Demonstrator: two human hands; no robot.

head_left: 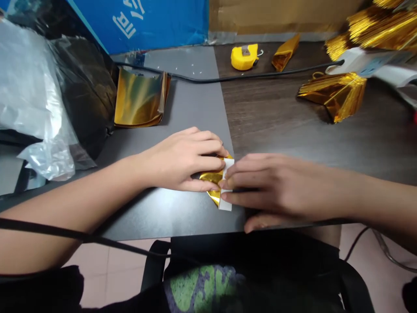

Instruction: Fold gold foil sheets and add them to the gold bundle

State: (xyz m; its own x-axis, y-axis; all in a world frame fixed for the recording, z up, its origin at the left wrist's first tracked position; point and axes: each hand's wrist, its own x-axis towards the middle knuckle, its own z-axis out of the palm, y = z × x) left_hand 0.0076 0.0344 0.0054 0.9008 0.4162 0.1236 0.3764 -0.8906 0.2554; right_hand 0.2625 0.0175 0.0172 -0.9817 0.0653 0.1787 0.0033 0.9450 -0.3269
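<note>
On the desk in front of me lies a small piece of gold foil paper (pixel 213 177) with a white strip (pixel 226 205) along its right side, apparently a folded-over edge showing the paper's white back. My left hand (pixel 182 161) rests on the foil from the left, thumb and fingertips holding it down. From the right, my right hand (pixel 276 187) lays its outstretched fingers on the white strip. Its thumb sticks out apart near the desk's front edge. Fingers of both hands cover part of the paper.
A stack of gold sheets (pixel 138 102) stands behind my left hand. Farther back are a yellow tape measure (pixel 243 58), a folded gold piece (pixel 286 53) and a black cable (pixel 195 80). Fanned gold bundles (pixel 342 93) lie right; plastic bags (pixel 29 91) stand left.
</note>
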